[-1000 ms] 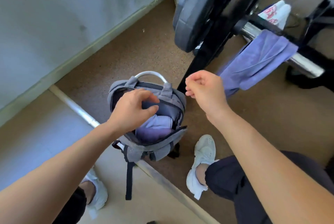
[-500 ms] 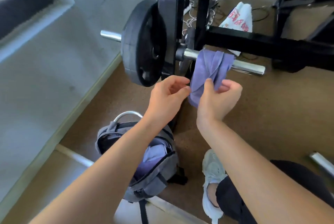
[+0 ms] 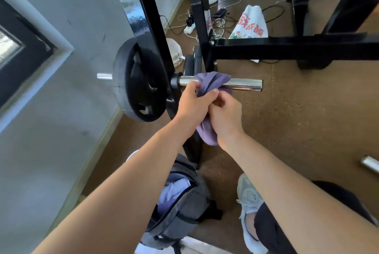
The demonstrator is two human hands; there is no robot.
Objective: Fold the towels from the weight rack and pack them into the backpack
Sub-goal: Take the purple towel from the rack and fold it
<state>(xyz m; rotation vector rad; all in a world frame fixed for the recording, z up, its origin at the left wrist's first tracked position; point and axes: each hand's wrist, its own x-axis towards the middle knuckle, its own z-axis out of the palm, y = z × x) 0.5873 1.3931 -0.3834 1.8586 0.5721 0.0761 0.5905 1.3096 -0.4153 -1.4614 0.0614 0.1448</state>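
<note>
Grey backpack (image 3: pixel 180 212), lower centre, unzipped, lilac towel inside. Above it at mid-frame, left hand (image 3: pixel 191 103) and right hand (image 3: pixel 224 114) both closed on purple towel (image 3: pixel 212 81) draped over chrome bar (image 3: pixel 244 83). Bar axis runs left-right; judged removal: slide towel right, off the free end.

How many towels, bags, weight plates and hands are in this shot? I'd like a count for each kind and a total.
Purple towels: 2 (one draped on the steel bar, one inside the backpack)
Backpacks: 1
Printed white bags on the floor: 1
Weight plates: 1
Hands: 2, left hand and right hand, both gripping the draped towel
Total: 7
</note>
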